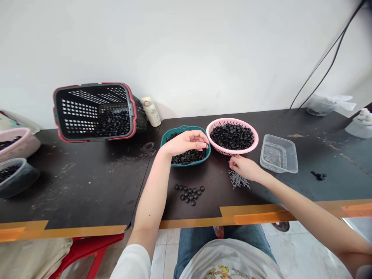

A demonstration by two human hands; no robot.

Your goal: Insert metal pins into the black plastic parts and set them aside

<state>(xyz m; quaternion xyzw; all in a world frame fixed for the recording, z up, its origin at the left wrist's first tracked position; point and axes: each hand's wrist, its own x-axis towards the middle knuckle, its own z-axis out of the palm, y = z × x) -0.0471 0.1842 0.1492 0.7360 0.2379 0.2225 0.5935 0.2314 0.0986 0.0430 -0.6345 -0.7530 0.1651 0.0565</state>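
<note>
My left hand (186, 142) hovers over the teal basket (167, 136) of small black ring parts, fingers curled together as if pinching; what they hold is hidden. My right hand (245, 167) rests on the black table at a pile of thin metal pins (238, 181), fingertips pinched at the pile's top. A cluster of several black rings (190, 193) lies on the table between my arms. The pink basket (232, 148), full of black caps, stands just behind my right hand.
A clear plastic tray (279, 158) sits right of the pink basket. A black-and-red crate (94, 111) lies tipped at the back left beside a white bottle (151, 111). More bowls (16, 162) stand at the far left. Orange tape (250, 215) marks the table's front edge.
</note>
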